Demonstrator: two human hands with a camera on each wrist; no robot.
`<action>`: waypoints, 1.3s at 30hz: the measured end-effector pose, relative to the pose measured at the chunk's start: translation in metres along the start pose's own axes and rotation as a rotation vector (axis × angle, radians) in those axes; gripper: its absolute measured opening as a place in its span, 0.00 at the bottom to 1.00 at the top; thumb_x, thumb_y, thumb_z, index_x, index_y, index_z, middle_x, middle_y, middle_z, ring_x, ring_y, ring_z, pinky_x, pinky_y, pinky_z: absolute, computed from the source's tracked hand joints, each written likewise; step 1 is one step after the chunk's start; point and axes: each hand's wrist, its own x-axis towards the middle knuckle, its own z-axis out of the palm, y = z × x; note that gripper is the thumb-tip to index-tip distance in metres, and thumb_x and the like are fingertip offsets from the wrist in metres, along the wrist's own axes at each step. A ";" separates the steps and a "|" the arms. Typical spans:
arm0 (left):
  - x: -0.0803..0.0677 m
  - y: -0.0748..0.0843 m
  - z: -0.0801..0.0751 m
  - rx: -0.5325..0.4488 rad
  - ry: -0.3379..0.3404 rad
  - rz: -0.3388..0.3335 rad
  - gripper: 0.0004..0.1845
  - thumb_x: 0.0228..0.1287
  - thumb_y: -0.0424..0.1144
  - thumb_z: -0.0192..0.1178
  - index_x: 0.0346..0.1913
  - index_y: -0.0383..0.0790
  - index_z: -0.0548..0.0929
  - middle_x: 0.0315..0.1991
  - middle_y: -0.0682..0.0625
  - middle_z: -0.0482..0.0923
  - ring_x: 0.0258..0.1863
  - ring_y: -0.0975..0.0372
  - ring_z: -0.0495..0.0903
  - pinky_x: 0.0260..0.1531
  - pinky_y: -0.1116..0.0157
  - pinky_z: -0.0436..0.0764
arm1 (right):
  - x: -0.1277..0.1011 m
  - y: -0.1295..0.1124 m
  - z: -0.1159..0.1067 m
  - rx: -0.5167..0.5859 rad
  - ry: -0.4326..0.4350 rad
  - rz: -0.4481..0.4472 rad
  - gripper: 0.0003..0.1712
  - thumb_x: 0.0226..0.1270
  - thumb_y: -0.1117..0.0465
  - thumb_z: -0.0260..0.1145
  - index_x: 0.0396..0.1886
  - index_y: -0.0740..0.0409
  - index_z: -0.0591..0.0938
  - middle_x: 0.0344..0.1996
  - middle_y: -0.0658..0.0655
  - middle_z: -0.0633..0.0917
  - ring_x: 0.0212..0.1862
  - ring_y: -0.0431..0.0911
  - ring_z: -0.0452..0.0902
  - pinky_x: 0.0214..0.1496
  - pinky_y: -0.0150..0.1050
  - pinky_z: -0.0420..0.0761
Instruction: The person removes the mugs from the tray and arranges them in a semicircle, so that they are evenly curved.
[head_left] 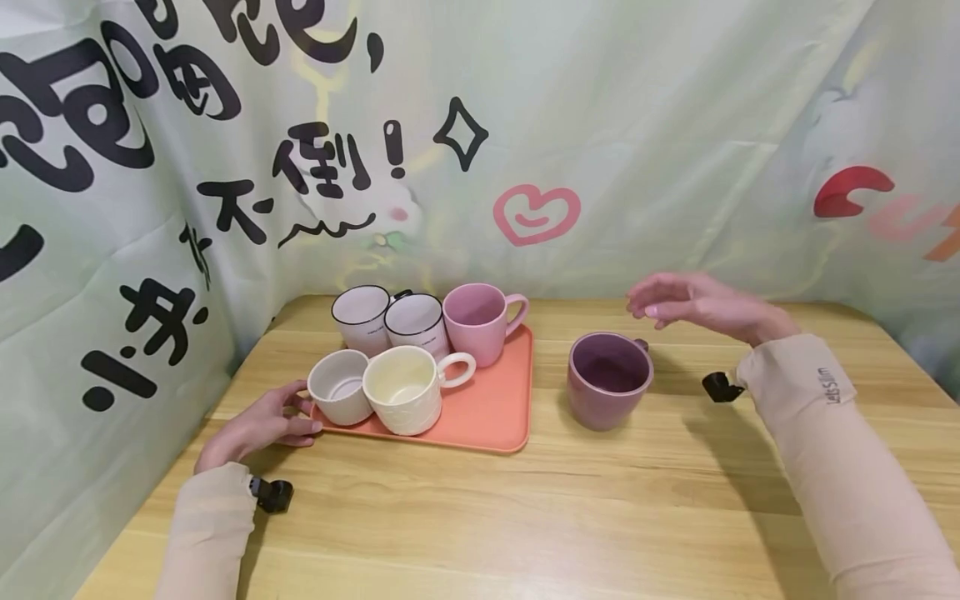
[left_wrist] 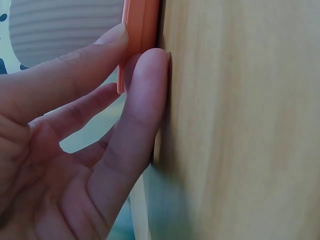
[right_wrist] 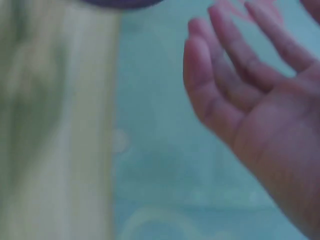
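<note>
Head view shows a light wooden table (head_left: pixel 465 517) hemmed in by pale green printed cloth (head_left: pixel 637 125) bearing black characters and a pink heart, with an orange tray (head_left: pixel 491 408) carrying five mugs: two white black-rimmed ones, a pink one, a small white one and a cream mug (head_left: pixel 405 387). At the tray's near-left corner the left hand (head_left: pixel 258 425) rests on the table, thumb and forefinger pinching the tray's edge, as the left wrist view confirms. Just right of the tray stands a purple mug (head_left: pixel 607 379) on the bare wood, and the right hand (head_left: pixel 693 304) hovers above and behind it, fingers relaxed and loosely spread, holding nothing.
</note>
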 end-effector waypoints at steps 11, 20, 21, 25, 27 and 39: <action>-0.002 0.001 0.001 -0.001 0.002 -0.002 0.38 0.66 0.22 0.63 0.71 0.18 0.52 0.49 0.32 0.68 0.37 0.58 0.83 0.39 0.61 0.89 | 0.025 -0.064 0.012 -0.021 0.090 0.099 0.24 0.77 0.59 0.62 0.67 0.65 0.73 0.59 0.61 0.79 0.55 0.49 0.78 0.57 0.43 0.82; -0.002 0.000 0.001 0.010 0.003 -0.003 0.38 0.66 0.22 0.63 0.71 0.18 0.53 0.50 0.32 0.68 0.37 0.57 0.83 0.39 0.61 0.89 | 0.043 -0.088 0.026 0.040 0.107 0.108 0.24 0.76 0.59 0.63 0.66 0.63 0.73 0.60 0.60 0.79 0.56 0.51 0.78 0.59 0.45 0.82; -0.002 0.000 0.001 0.009 0.004 -0.002 0.38 0.66 0.23 0.63 0.71 0.18 0.53 0.50 0.32 0.68 0.37 0.58 0.83 0.39 0.61 0.89 | 0.046 -0.090 0.028 0.052 0.111 0.108 0.24 0.76 0.59 0.63 0.66 0.63 0.73 0.59 0.61 0.80 0.57 0.52 0.78 0.58 0.45 0.82; -0.002 0.000 0.001 0.004 0.002 0.003 0.38 0.66 0.22 0.63 0.71 0.17 0.53 0.49 0.32 0.68 0.37 0.58 0.83 0.39 0.61 0.89 | 0.053 -0.097 0.037 0.098 0.110 0.095 0.24 0.75 0.61 0.64 0.65 0.64 0.74 0.59 0.61 0.80 0.57 0.53 0.78 0.58 0.44 0.82; -0.003 0.000 0.001 -0.001 0.001 0.006 0.38 0.66 0.22 0.63 0.71 0.17 0.52 0.49 0.33 0.68 0.37 0.58 0.83 0.39 0.61 0.89 | 0.056 -0.100 0.042 0.112 0.104 0.087 0.24 0.74 0.60 0.64 0.65 0.65 0.74 0.59 0.62 0.80 0.57 0.54 0.79 0.58 0.44 0.82; -0.003 0.002 0.002 0.017 0.013 -0.010 0.39 0.66 0.22 0.63 0.72 0.18 0.51 0.50 0.31 0.68 0.37 0.58 0.83 0.38 0.61 0.89 | 0.073 -0.107 0.064 0.149 0.077 0.047 0.22 0.73 0.64 0.64 0.63 0.66 0.76 0.55 0.61 0.82 0.53 0.50 0.81 0.58 0.48 0.82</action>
